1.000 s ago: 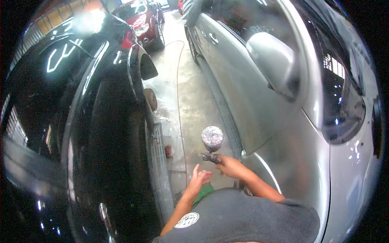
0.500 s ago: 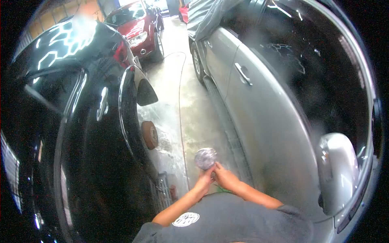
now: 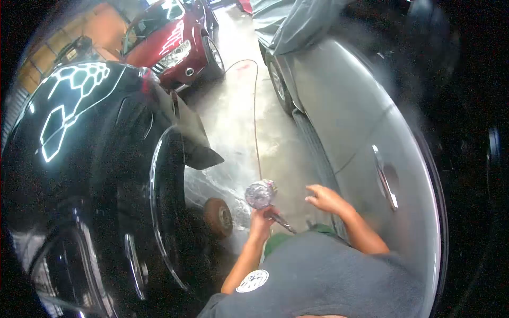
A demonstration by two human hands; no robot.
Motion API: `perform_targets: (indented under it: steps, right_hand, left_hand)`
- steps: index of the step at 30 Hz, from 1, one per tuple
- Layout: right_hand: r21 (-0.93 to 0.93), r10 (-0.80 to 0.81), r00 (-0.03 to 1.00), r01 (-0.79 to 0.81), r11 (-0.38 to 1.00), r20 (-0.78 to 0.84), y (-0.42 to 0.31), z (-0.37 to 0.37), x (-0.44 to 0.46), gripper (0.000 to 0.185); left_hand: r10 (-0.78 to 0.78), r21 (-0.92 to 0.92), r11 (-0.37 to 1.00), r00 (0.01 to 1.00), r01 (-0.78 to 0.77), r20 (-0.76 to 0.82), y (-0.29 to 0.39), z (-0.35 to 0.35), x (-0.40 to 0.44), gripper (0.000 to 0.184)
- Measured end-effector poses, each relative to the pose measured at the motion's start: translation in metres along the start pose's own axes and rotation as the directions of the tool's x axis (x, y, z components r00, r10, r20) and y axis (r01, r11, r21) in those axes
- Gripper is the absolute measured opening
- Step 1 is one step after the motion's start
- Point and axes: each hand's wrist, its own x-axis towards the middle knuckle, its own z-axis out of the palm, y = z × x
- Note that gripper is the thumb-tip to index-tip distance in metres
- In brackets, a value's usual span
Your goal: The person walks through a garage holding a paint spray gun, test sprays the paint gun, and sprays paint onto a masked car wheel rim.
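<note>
A spray gun [image 3: 282, 221] with a round, foil-like wrapped cup [image 3: 260, 194] on top is in my left hand [image 3: 261, 221], its fingers wrapped round it just below the cup. My right hand [image 3: 324, 199] is off to the right with nothing in it, fingers apart, between the gun and the silver car's door [image 3: 350, 132]. The silver car stands close on my right, its door handle [image 3: 385, 177] low in the view. A thin hose [image 3: 255, 116] runs along the floor and passes out of sight behind the cup.
A glossy black car [image 3: 122, 175] stands close on the left, its mirror [image 3: 204, 157] jutting out. A loose wheel [image 3: 218, 217] is beside it on the floor [image 3: 233, 127]. Further off are a red car [image 3: 172, 47] and a grey cover [image 3: 297, 24] over the silver car's far end.
The gun has passed from my right hand to my left; both hands were together on it half a second ago. My right hand has let go and moved right. The view has shifted along the cars.
</note>
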Motion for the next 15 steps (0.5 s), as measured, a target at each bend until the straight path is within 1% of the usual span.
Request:
perform_targets:
  steps: [1,2,4,5,6,7,8,10,11,13,15]
  right_hand:
    - [-0.055,-0.064,0.996,0.06,0.997,-0.066,-0.002,-0.025,0.07,0.056]
    - [-0.045,-0.088,0.995,0.086,0.995,-0.044,-0.013,-0.029,0.088,0.055]
    - [-0.021,-0.15,0.989,0.15,0.988,-0.003,-0.033,-0.056,0.154,0.053]
    - [0.018,-0.142,0.989,0.141,0.99,0.051,-0.041,-0.069,0.188,0.053]
    - [0.061,-0.13,0.986,0.124,0.99,0.108,-0.04,-0.072,0.227,0.053]
    - [0.105,-0.119,0.98,0.103,0.989,0.162,-0.04,-0.076,0.261,0.053]
    - [0.05,-0.103,0.98,0.096,0.994,0.168,-0.034,-0.075,0.292,0.053]
    - [-0.063,-0.083,0.981,0.095,0.993,0.173,-0.005,-0.059,0.36,0.053]
    - [-0.194,-0.113,0.982,0.141,0.971,0.149,0.014,-0.055,0.4,0.051]
    - [-0.317,0.085,0.96,0.004,0.948,0.267,0.047,-0.053,0.45,0.05]
    - [-0.435,0.293,0.874,-0.107,0.894,0.388,0.055,-0.07,0.48,0.049]
  left_hand:
    - [-0.016,-0.049,0.999,0.998,0.013,-0.062,0.024,-0.01,0.049,0.018]
    - [-0.014,-0.099,0.995,0.994,0.003,-0.11,0.029,-0.032,0.065,0.019]
    - [0.06,-0.115,0.99,0.979,-0.083,-0.194,0.077,-0.018,0.095,0.025]
    - [0.047,-0.078,0.995,0.975,-0.066,-0.218,0.087,-0.026,0.121,0.029]
    - [0.021,-0.118,0.992,0.974,-0.048,-0.224,0.099,-0.03,0.145,0.03]
    - [0.025,-0.109,0.992,0.966,-0.055,-0.257,0.112,-0.032,0.173,0.03]
    - [0.029,-0.099,0.993,0.957,-0.06,-0.29,0.122,-0.035,0.198,0.031]
    - [0.039,-0.059,0.997,0.959,-0.058,-0.282,0.133,-0.053,0.25,0.039]
    - [0.041,-0.036,0.998,0.96,-0.053,-0.277,0.16,-0.057,0.271,0.043]
    - [0.015,0.018,1.0,0.956,-0.01,-0.293,0.205,-0.052,0.31,0.039]
    - [0.031,0.046,0.999,0.958,-0.019,-0.284,0.246,-0.043,0.348,0.035]
